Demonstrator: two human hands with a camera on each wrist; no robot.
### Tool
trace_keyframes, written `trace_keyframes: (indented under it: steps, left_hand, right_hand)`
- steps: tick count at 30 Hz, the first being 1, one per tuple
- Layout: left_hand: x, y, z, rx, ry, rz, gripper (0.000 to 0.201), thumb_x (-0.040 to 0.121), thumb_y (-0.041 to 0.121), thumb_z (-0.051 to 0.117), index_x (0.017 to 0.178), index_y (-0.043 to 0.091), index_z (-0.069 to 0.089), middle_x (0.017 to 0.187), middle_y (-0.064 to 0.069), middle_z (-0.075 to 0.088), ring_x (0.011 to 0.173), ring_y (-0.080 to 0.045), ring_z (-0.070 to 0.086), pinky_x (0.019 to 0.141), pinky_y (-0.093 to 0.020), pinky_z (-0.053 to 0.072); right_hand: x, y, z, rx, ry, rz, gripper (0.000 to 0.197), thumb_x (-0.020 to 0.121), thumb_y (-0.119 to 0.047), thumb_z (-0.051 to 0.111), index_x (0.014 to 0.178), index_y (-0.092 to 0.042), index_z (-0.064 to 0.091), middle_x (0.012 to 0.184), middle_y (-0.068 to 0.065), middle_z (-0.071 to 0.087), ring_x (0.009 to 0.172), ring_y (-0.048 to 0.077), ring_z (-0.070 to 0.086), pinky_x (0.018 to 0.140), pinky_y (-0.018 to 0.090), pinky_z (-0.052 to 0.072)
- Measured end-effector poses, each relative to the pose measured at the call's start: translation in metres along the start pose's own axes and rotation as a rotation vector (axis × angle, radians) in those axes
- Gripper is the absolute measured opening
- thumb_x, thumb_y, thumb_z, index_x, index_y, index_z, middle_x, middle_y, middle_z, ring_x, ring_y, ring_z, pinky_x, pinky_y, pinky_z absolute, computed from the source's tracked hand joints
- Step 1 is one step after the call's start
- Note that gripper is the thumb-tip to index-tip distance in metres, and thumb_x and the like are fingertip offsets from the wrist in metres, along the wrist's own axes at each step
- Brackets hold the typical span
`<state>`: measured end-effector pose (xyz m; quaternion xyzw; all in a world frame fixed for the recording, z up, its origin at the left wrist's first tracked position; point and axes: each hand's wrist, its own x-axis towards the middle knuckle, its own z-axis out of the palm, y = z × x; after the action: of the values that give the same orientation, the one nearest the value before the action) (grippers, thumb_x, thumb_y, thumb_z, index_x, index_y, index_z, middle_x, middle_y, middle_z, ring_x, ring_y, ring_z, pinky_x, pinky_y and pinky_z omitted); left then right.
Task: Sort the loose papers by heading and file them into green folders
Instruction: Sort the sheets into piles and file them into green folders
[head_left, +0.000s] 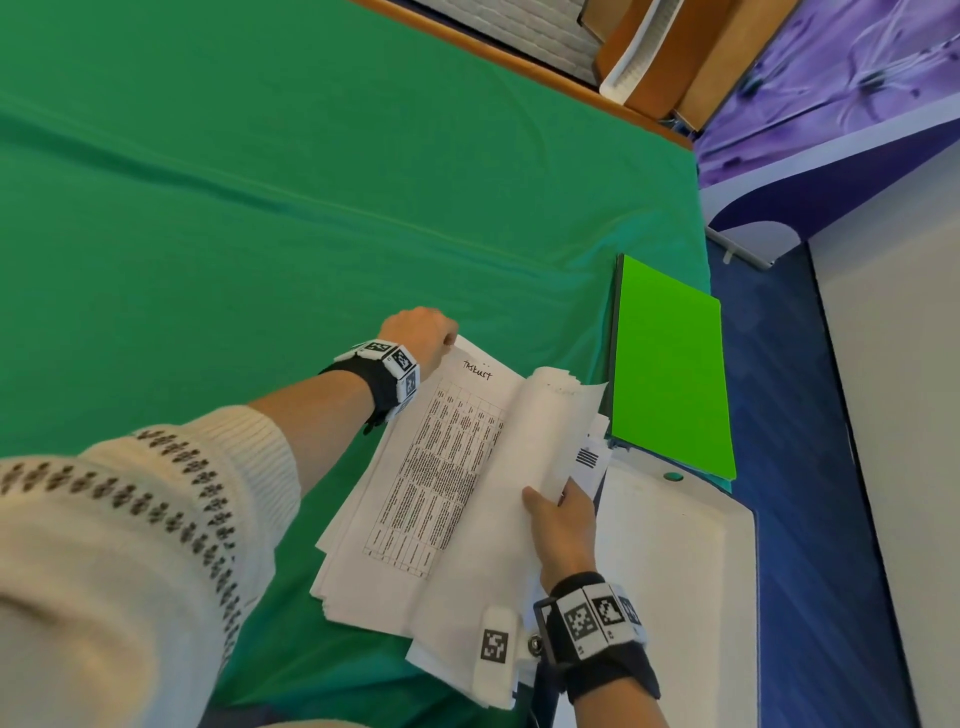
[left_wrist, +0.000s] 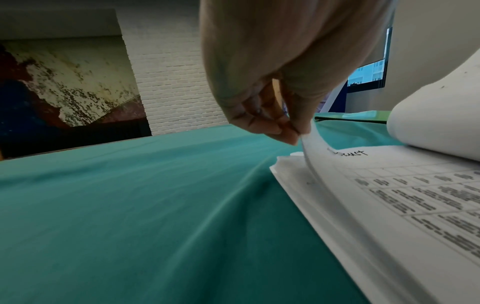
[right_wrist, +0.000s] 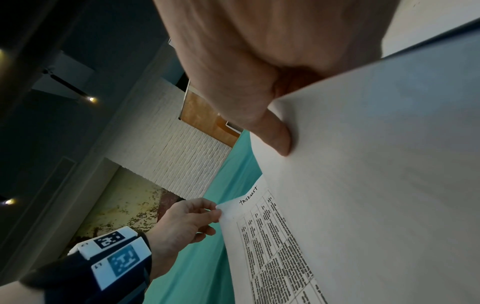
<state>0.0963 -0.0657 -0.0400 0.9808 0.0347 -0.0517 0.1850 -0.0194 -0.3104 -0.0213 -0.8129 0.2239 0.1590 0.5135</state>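
1. Our left hand's fingers (left_wrist: 283, 131) pinch the top corner of the sheet (head_left: 441, 467) headed "Tasklist", atop the paper stack (head_left: 363, 571) on the green-covered bench (head_left: 260, 208).
2. Our right hand (head_left: 561, 525) grips the folded-back pages (head_left: 550, 415).
3. We peel one sheet only, slowly.
4. The green folders (head_left: 670, 369) wait just beyond.

The left hand (head_left: 418, 332) pinches a printed sheet's (head_left: 447, 467) corner while the right hand (head_left: 563, 525) holds curled-back pages (head_left: 550, 415) beside a green folder (head_left: 670, 364).
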Motion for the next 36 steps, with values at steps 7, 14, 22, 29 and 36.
trace_keyframes:
  steps: [7,14,22,29,36]
  left_hand:
    - [-0.007,0.01,-0.001,0.051,0.105,0.047,0.024,0.106,0.024,0.034,0.104,0.011,0.054,0.085,0.001,0.049,0.072,-0.018,0.05,0.065,-0.03,0.04]
    - [-0.026,0.007,0.001,0.025,0.155,0.118,0.03,0.105,0.026,0.039,0.11,0.012,0.065,0.102,-0.001,0.057,0.069,-0.014,0.054,0.062,-0.025,0.044]
    - [-0.111,0.008,0.002,-0.748,-0.505,-0.269,0.073,0.091,0.073,0.019,0.112,0.018,0.062,0.094,-0.007,0.07,0.051,-0.01,0.064,0.072,-0.034,0.059]
    - [-0.16,0.044,-0.002,-0.926,-0.649,-0.132,0.067,0.094,0.069,0.011,0.14,0.036,0.048,0.135,-0.004,0.054,0.095,-0.022,0.071,0.083,-0.034,0.057]
    - [-0.158,0.054,0.013,-0.821,-0.659,-0.093,0.064,0.098,0.062,0.024,0.149,0.026,0.036,0.144,-0.003,0.045,0.107,-0.023,0.064,0.09,-0.036,0.055]
  right_hand:
    - [0.001,0.001,0.006,-0.125,0.097,-0.085,0.023,0.089,-0.013,0.06,0.111,-0.019,0.058,0.102,0.006,0.068,0.091,0.023,0.063,0.088,0.04,0.054]
    - [-0.021,-0.017,0.009,-0.207,0.203,-0.235,0.078,0.093,-0.004,0.055,0.154,-0.022,0.009,0.136,0.012,0.052,0.116,0.031,0.057,0.099,0.033,0.041]
    - [-0.02,-0.006,0.018,-0.441,0.221,-0.413,0.079,0.092,-0.002,0.046,0.15,-0.042,0.011,0.097,0.003,0.054,0.083,0.023,0.058,0.075,0.032,0.046]
    - [-0.022,-0.004,0.029,-0.479,0.156,-0.503,0.024,0.093,-0.008,0.048,0.099,-0.012,0.071,0.094,0.011,0.07,0.089,0.029,0.063,0.081,0.031,0.045]
    - [-0.03,-0.01,0.03,-0.453,0.077,-0.436,0.026,0.096,-0.034,0.053,0.101,-0.01,0.062,0.1,0.009,0.069,0.094,0.028,0.063,0.079,0.03,0.045]
